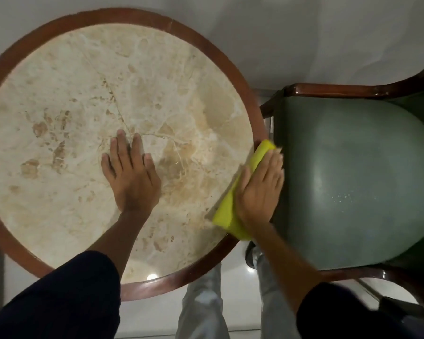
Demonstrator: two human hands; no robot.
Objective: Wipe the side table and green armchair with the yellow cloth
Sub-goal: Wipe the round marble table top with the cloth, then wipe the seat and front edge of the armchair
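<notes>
The round side table (66, 99) has a beige marble top inside a dark wooden rim. My left hand (130, 174) lies flat on the marble near the middle, fingers spread, holding nothing. My right hand (261, 189) presses flat on the folded yellow cloth (227, 211) at the table's right rim. The cloth runs along that rim, one end poking out beyond my fingertips. The green armchair (353, 182) stands right beside the table, its padded seat just past my right hand.
The armchair's glossy wooden arms (335, 90) curve around the seat at top and bottom right. A white wall runs behind the table and chair. My legs in pale trousers (201, 307) stand on a shiny tiled floor between table and chair.
</notes>
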